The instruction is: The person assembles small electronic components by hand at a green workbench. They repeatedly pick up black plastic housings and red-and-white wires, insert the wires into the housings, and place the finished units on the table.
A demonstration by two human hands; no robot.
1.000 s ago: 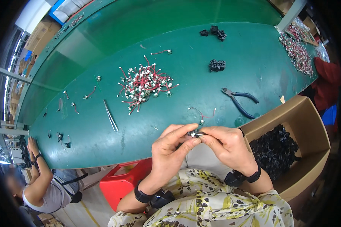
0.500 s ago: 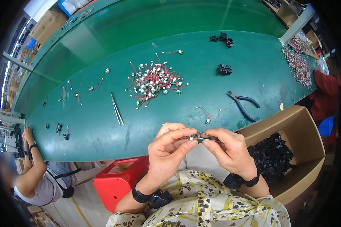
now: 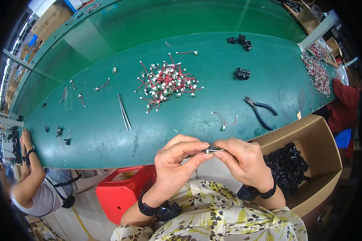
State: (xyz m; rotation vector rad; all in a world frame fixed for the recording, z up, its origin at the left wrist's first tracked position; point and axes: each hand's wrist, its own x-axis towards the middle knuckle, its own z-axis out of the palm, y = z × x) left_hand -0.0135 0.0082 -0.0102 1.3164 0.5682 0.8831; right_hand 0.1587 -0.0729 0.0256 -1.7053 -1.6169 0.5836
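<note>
Both my hands meet just off the near edge of the bench. My left hand pinches a small black part with a white connector between thumb and fingertips. In my right hand is a pair of tweezers, thin and silver, mostly covered by the fingers; its tips touch or nearly touch the small part. How the pieces fit together is hidden by my fingertips. Beyond my hands lies a single connector lead with red wires. A pile of connector leads, red-wired with white ends, sits farther off.
Another pair of tweezers and dark-handled side cutters lie on the green bench. A cardboard box of black parts stands right of me. Black part clusters lie beyond. A red stool and a co-worker are left.
My hands have drawn closer together around the small part, and the tweezers show less between them. The view has shifted slightly. The leads and tools on the bench stay where they were.
</note>
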